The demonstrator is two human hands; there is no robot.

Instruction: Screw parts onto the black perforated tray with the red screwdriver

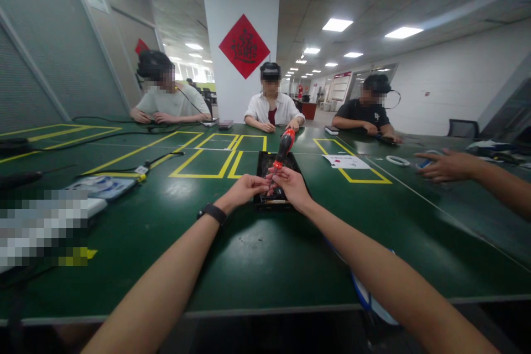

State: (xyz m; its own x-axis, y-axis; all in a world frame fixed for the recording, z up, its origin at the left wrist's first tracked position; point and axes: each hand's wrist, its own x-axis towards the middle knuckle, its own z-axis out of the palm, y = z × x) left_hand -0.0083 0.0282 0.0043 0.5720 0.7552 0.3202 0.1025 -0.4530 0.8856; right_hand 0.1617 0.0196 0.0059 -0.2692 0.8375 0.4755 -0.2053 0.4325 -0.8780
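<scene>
A screwdriver [284,146] with a red and black handle stands tilted, handle up, above a shallow black tray [277,206] on the green table. My right hand [293,187] is closed around its shaft, just below the handle. My left hand [247,190], with a dark watch on its wrist, pinches its fingertips together close to the screwdriver's lower end. Whatever sits between those left fingers is too small to tell. Fingers of both hands nearly meet over the tray, and they hide part of its inside.
Yellow tape outlines mark the green table [224,265]. A printed sheet [347,161] and a white ring [397,161] lie to the right, near another person's hand [450,166]. At left lie a flat case [102,187] and cables. Three people sit across the table.
</scene>
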